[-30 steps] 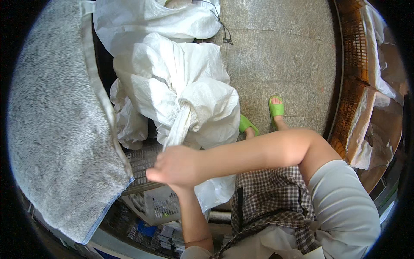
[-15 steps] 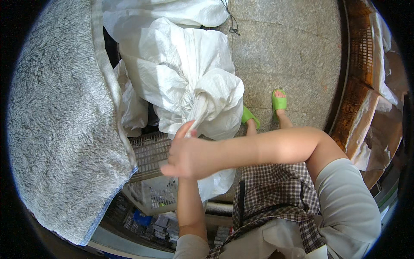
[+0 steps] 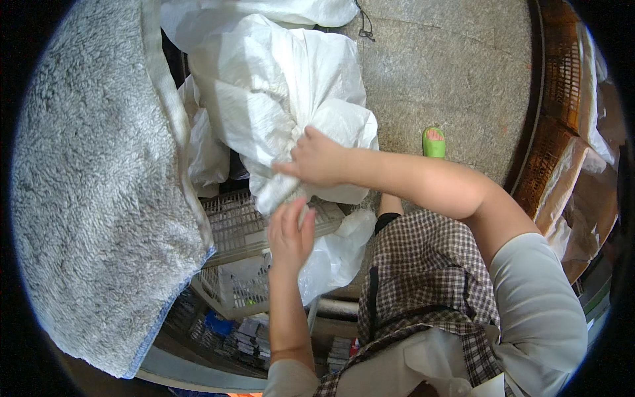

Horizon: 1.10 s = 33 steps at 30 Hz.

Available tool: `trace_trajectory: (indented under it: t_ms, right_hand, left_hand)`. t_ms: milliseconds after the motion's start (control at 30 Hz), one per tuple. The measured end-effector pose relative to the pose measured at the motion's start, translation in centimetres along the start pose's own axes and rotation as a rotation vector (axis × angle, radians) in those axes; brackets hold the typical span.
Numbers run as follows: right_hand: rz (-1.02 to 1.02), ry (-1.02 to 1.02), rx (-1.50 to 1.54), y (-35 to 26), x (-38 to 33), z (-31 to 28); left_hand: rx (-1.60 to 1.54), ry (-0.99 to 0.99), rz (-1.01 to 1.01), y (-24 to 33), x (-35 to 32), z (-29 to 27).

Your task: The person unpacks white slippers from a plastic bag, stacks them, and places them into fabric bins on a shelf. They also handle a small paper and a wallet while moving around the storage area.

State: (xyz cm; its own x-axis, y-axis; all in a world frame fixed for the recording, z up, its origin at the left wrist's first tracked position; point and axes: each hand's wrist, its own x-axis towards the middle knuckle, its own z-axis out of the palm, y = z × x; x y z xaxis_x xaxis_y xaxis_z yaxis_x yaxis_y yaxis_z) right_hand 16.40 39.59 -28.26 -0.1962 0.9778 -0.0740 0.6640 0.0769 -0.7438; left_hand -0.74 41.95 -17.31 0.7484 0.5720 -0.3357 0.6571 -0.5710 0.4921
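A big white sack (image 3: 245, 79) stands ahead of me, its mouth gathered into a twisted neck. My right hand (image 3: 319, 157) is closed round that neck, its forearm reaching in from the right. The sack's bunched end (image 3: 276, 190) pokes out below this hand toward me. Just under that end is my left hand (image 3: 290, 231), fingers up and apart and slightly blurred. Whether its fingertips touch the sack I cannot tell.
A fluffy grey towel (image 3: 99, 185) hangs along the left. Grey plastic crates (image 3: 238, 245) and a clear plastic bag (image 3: 334, 264) are below the sack. Brown baskets (image 3: 552, 132) line the right edge. My green slipper (image 3: 434, 143) is on the stone floor (image 3: 450, 73).
My right hand has moved away from me, up to the gathered neck. My left hand, formerly hidden behind it, now shows with spread fingers. One green slipper has gone out of sight.
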Motion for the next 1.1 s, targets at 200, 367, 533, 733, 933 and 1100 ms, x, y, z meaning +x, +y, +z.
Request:
trace_trajectory:
  t_ms: [200,367,533,733,933,1100]
  right_hand:
    - [0.054,0.141,0.33,-0.3,-1.1,2.6]
    - [0.455,0.091,0.684,0.2,0.1,2.7]
    - [0.584,0.013,0.761,-0.3,0.8,1.0]
    - [0.22,0.143,0.316,-1.1,-2.9,1.4]
    - [-0.058,0.47,0.132,0.9,-3.0,3.0]
    - [-0.021,0.702,0.067,0.9,-4.9,3.6]
  left_hand:
    - [-0.255,0.069,-0.069,-2.7,7.4,1.5]
    - [-0.502,0.189,0.016,-4.4,5.6,4.0]
    - [0.104,0.273,0.261,-5.3,4.4,4.9]
    - [0.321,-0.075,0.076,-3.8,5.5,3.2]
    - [-0.638,-0.532,-0.483,-3.9,6.4,2.1]
    - [-1.209,-0.356,-0.729,-5.0,5.6,2.3]
